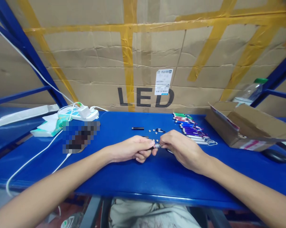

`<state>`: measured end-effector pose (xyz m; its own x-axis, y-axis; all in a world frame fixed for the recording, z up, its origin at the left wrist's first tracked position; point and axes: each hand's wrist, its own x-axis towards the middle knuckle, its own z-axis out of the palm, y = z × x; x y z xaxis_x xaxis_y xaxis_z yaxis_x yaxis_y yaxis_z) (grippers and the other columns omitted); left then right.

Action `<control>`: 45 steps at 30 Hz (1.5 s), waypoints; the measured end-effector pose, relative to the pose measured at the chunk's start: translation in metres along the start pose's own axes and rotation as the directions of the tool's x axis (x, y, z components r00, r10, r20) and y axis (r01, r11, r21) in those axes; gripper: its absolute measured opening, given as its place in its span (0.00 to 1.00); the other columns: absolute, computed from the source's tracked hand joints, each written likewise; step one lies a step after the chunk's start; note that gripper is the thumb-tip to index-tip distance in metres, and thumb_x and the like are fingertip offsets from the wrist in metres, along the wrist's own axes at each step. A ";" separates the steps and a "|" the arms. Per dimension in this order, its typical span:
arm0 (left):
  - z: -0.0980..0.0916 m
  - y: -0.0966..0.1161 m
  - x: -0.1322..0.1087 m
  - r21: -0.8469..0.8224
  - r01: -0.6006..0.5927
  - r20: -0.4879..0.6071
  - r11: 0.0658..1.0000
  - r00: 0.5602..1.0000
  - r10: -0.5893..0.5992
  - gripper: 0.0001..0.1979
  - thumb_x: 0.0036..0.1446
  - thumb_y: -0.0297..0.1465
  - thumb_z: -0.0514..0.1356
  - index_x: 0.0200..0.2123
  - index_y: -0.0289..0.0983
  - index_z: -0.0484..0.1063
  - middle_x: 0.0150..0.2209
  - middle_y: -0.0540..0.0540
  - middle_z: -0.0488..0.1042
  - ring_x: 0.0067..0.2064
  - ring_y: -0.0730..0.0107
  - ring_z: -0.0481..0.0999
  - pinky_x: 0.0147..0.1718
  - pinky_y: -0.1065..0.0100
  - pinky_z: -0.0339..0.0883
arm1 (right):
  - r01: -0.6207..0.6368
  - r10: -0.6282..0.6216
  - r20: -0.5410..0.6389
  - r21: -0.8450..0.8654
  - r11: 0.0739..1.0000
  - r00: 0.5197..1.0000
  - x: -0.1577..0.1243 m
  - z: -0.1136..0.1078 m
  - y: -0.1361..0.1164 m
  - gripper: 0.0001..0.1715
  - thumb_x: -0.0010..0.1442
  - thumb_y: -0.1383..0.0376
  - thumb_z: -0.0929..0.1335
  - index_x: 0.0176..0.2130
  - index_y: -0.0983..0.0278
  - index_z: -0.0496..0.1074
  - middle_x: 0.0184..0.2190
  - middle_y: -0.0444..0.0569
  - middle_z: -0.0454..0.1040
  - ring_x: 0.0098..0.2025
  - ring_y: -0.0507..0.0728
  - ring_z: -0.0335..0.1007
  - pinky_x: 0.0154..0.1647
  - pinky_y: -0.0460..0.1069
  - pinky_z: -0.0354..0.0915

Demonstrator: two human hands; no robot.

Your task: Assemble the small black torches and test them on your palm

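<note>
In front of me, over the middle of the blue table [143, 180], my left hand [135, 149] is closed around the black end of a slim penlight [156, 145]. My right hand [181, 148] pinches the silver end of it from the other side. Most of the penlight is hidden by the fingers. Just beyond the hands lie a short black tube [137, 128], a second black tube [145, 137] partly covered by my left hand, several small round button cells [156, 133] and a dark clip [160, 130].
Coloured penlights with clips [190, 128] lie in a row right of centre, beside an open cardboard box [228, 126] and a black mouse [275, 155]. At left are a pixelated phone [81, 137], a tissue pack [47, 125], a power strip [85, 114] and a white cable [38, 160].
</note>
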<state>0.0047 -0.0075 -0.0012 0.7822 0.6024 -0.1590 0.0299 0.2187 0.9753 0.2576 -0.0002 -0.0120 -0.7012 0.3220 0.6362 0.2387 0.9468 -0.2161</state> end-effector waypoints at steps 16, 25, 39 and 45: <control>-0.003 -0.011 -0.006 0.938 -0.189 -0.021 0.291 0.806 0.591 0.12 0.77 0.37 0.55 0.51 0.38 0.74 0.46 0.43 0.81 0.45 0.63 0.80 0.47 0.65 0.71 | -0.645 0.650 0.278 0.630 0.432 0.707 0.018 0.003 -0.012 0.27 0.65 0.43 0.74 0.38 0.62 0.69 0.31 0.46 0.76 0.31 0.53 0.72 0.33 0.50 0.71; -0.002 -0.016 -0.002 0.970 -0.135 -0.008 0.202 0.814 0.581 0.12 0.77 0.37 0.54 0.50 0.37 0.73 0.46 0.42 0.82 0.47 0.61 0.81 0.47 0.65 0.71 | -0.673 0.636 0.289 0.530 0.515 0.715 0.013 0.002 -0.008 0.26 0.69 0.43 0.71 0.37 0.62 0.69 0.29 0.43 0.73 0.30 0.52 0.69 0.33 0.48 0.67; 0.015 -0.016 -0.004 0.977 -0.054 0.157 -0.206 0.835 0.527 0.22 0.81 0.34 0.42 0.46 0.35 0.75 0.38 0.42 0.82 0.40 0.64 0.80 0.40 0.61 0.61 | -0.825 0.599 0.663 0.565 -0.006 0.449 0.013 -0.006 -0.003 0.31 0.53 0.43 0.81 0.31 0.63 0.70 0.27 0.44 0.72 0.24 0.50 0.62 0.24 0.46 0.59; 0.016 -0.021 -0.001 0.995 -0.041 -0.020 0.089 0.802 0.596 0.16 0.80 0.37 0.47 0.47 0.36 0.72 0.42 0.42 0.84 0.44 0.60 0.83 0.44 0.61 0.68 | -0.793 0.663 0.504 0.564 0.233 0.554 0.019 -0.003 -0.002 0.29 0.60 0.40 0.76 0.36 0.61 0.71 0.27 0.44 0.72 0.23 0.50 0.62 0.23 0.47 0.61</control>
<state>0.0127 -0.0251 -0.0194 0.6328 0.6295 0.4508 0.5901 -0.7691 0.2456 0.2463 0.0040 0.0029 -0.5689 0.8058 -0.1646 0.2327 -0.0342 -0.9719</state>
